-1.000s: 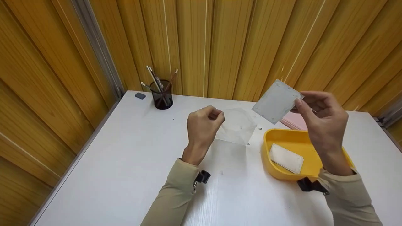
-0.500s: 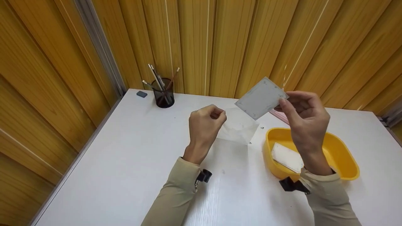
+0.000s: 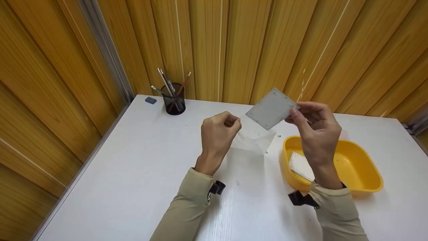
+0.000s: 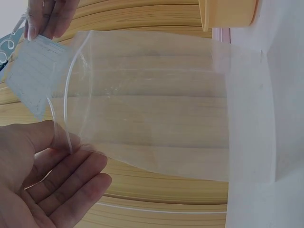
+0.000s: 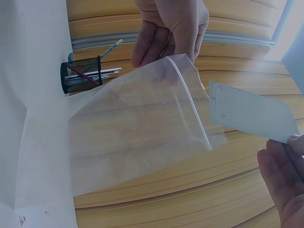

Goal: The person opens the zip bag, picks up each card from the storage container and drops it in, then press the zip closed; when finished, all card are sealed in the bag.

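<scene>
The left hand [image 3: 219,132] pinches the clear bag [image 3: 253,138] open by its top edge while the right hand [image 3: 314,129] pinches the card [image 3: 271,108] just above the bag's mouth, not yet inside.

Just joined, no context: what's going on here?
A person holds a clear zip bag up by its mouth with the left hand. The right hand pinches a grey square card just beside the bag's opening, not yet inside. Another white card lies in the yellow tray on the white table.
</scene>
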The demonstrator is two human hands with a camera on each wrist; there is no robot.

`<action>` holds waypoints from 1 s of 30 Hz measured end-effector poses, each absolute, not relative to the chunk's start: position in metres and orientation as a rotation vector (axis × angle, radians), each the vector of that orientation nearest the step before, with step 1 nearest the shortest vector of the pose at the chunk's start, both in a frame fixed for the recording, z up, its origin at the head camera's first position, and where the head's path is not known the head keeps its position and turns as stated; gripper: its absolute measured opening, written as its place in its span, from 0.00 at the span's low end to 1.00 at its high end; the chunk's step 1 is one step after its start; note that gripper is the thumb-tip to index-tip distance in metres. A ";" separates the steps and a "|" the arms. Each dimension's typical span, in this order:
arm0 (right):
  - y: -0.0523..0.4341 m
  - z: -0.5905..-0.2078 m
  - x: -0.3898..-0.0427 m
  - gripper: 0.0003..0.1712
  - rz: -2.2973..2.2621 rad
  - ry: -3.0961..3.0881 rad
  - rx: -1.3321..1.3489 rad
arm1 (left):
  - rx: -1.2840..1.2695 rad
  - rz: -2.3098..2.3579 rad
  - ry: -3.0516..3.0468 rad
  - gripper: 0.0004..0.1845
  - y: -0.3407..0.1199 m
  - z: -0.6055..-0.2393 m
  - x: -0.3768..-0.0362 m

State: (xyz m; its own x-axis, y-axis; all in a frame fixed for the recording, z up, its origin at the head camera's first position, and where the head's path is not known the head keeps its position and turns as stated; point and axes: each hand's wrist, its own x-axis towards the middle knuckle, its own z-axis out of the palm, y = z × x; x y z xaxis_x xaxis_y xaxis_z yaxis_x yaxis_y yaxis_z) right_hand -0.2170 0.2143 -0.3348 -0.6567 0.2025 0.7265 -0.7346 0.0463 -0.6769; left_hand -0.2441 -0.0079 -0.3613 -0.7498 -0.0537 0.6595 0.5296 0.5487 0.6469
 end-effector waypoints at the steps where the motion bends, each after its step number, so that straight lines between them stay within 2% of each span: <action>1: 0.214 -0.336 -0.217 0.14 1.675 -1.641 0.544 | -0.383 -1.189 -2.149 0.05 -0.007 -0.361 -0.244; 13: 0.208 -0.343 -0.218 0.13 1.454 -1.825 0.536 | -0.392 -1.168 -2.155 0.04 -0.006 -0.362 -0.243; 30: 0.212 -0.352 -0.224 0.10 1.242 -2.085 0.674 | -0.402 -1.149 -2.118 0.04 -0.006 -0.362 -0.243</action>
